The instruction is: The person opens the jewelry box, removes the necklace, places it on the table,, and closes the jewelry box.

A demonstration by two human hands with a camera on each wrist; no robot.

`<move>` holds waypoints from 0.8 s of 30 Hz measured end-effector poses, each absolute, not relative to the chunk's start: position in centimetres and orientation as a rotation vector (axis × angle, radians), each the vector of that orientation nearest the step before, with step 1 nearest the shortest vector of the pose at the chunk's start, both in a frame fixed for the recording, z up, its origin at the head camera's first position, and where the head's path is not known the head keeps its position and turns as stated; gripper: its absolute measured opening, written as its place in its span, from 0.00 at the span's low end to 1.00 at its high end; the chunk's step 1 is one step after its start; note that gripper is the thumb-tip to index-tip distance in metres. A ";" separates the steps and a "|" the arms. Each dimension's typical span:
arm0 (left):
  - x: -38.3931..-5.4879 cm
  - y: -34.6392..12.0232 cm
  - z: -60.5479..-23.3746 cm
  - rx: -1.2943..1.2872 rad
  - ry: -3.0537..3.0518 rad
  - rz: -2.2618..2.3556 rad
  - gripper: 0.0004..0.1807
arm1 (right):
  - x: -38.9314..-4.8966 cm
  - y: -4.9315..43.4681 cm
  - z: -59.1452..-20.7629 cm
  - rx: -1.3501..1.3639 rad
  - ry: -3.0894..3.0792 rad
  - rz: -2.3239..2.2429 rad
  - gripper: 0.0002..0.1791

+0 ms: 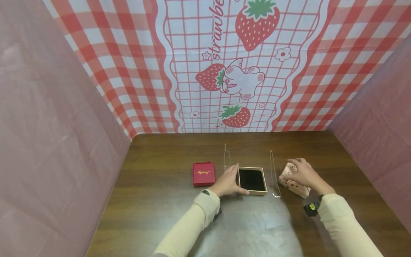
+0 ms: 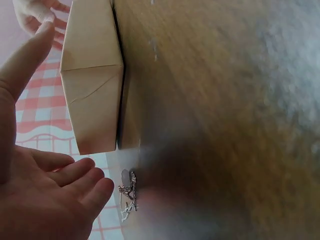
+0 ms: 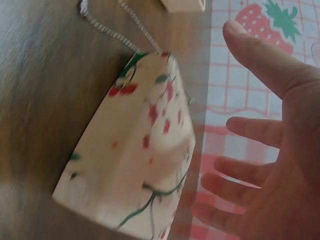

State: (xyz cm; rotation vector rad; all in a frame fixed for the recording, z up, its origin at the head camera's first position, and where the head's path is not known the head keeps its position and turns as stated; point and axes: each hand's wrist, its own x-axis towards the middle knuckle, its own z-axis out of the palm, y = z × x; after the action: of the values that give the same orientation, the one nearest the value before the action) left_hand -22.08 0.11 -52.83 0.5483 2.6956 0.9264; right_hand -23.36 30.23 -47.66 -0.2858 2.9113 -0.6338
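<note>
Beside the left edge of a cream box with a black lining (image 1: 258, 193), my left hand (image 1: 227, 182) spreads its thumb and fingers around the near corner. The left wrist view shows that box's plain side wall (image 2: 95, 95) between thumb and relaxed fingers. My right hand (image 1: 303, 174) is over a cream box piece with a cherry print (image 1: 298, 189), lying at a slant. In the right wrist view, the fingers (image 3: 255, 132) are extended and stand apart from the printed piece. A silver chain necklace (image 1: 272, 172) with a small pendant lies between the two pieces.
A small red box with gold lettering (image 1: 204, 174) sits to the left of my left hand. Another thin necklace (image 1: 229, 157) lies behind that hand. A strawberry-print cloth (image 1: 231, 82) hangs along the table's back edge, with pink cloth at both sides.
</note>
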 end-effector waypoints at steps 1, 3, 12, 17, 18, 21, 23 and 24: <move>-22.1 0.2 -52.9 0.557 2.697 0.919 0.64 | -23.3 30.5 -47.8 -0.278 2.907 -0.626 0.50; -22.0 0.3 -53.0 0.566 2.703 0.896 0.65 | -23.2 31.2 -48.1 -0.279 2.905 -0.604 0.51; -22.1 0.6 -53.0 0.576 2.734 0.850 0.65 | -22.8 34.0 -49.3 -0.226 2.849 -0.535 0.59; -22.1 0.8 -53.1 0.567 2.740 0.835 0.64 | -22.7 34.8 -50.0 -0.245 2.823 -0.533 0.61; -22.1 0.9 -53.1 0.566 2.739 0.836 0.64 | -22.6 34.8 -50.1 -0.252 2.825 -0.539 0.62; -22.1 0.9 -53.1 0.566 2.741 0.823 0.64 | -22.6 35.0 -50.4 -0.244 2.836 -0.540 0.62; -22.0 0.9 -53.1 0.565 2.744 0.819 0.64 | -22.7 34.9 -50.5 -0.237 2.846 -0.529 0.63; -22.0 0.9 -53.1 0.565 2.744 0.815 0.64 | -22.7 34.9 -50.5 -0.228 2.846 -0.517 0.63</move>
State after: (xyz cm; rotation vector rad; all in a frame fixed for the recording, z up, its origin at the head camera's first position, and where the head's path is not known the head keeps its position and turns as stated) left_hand -22.04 0.87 -53.08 0.5646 2.7435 0.8151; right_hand -22.74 34.90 -50.45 -0.2285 2.8464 -0.5170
